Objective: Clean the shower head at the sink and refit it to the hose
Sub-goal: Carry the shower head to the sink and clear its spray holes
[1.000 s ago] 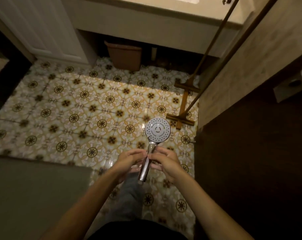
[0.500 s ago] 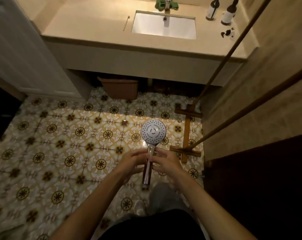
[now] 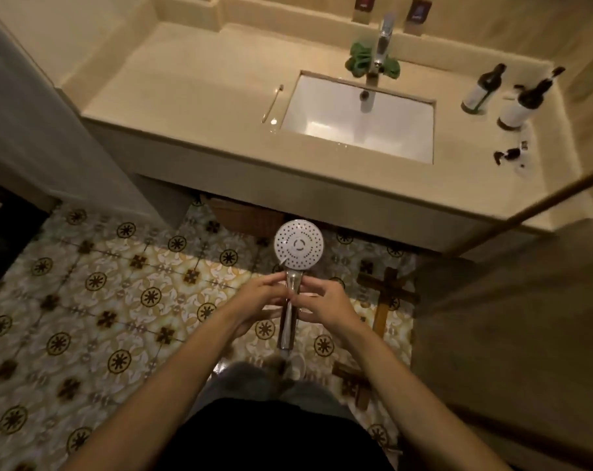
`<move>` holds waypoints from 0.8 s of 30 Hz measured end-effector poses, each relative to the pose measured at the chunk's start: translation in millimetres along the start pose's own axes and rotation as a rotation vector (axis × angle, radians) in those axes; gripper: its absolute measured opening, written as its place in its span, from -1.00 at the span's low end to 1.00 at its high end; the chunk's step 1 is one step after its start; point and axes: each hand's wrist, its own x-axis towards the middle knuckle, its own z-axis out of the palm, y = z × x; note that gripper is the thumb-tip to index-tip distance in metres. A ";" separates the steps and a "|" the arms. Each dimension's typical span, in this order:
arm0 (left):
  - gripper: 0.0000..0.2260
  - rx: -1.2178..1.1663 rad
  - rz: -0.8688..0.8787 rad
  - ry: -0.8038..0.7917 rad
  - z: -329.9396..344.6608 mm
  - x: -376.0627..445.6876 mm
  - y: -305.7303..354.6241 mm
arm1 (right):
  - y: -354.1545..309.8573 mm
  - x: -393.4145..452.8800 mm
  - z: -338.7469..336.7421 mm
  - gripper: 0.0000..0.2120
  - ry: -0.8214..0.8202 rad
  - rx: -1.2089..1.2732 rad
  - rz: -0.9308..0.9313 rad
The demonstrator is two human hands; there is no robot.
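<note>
A chrome shower head [image 3: 299, 245] with a round white spray face points up toward me, its handle running down between my hands. My left hand [image 3: 258, 298] grips the handle from the left and my right hand [image 3: 325, 300] from the right, just below the head. No hose is attached or in view. Ahead lies the white rectangular sink [image 3: 359, 120] set in a beige counter [image 3: 193, 93], with a chrome tap [image 3: 378, 62] over it. The shower head hangs over the floor, short of the counter's front edge.
A green cloth [image 3: 359, 61] lies behind the tap. Two dark bottles [image 3: 483, 90] stand right of the sink, and a toothbrush [image 3: 272, 103] lies left of it. A brown bin [image 3: 244, 215] sits under the counter. Wooden poles with cross bases [image 3: 385, 297] lean at right. Patterned floor tiles [image 3: 101, 290] spread below.
The view has swung up and forward: the counter and sink now fill the top of the frame and are closer. Both hands keep the same hold on the shower head.
</note>
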 end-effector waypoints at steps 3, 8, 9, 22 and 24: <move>-0.63 -0.107 -0.023 0.022 -8.5 36.9 38.9 | -37.5 42.4 -11.6 -0.68 -0.042 0.014 -0.018; -0.66 -0.131 -0.019 0.081 -28.7 102.0 104.9 | -90.9 115.9 -24.2 -0.60 -0.030 -0.039 -0.061; -0.67 -0.165 -0.009 0.096 -33.8 116.8 117.6 | -101.6 132.2 -25.8 -0.61 -0.019 -0.045 -0.070; -0.74 -0.413 0.060 0.216 -157.5 279.2 255.8 | -249.8 351.3 -11.9 -0.68 -0.013 -0.428 -0.109; -0.71 -0.416 0.063 0.195 -171.6 291.5 269.8 | -264.0 374.5 -9.7 -0.69 0.002 -0.420 -0.091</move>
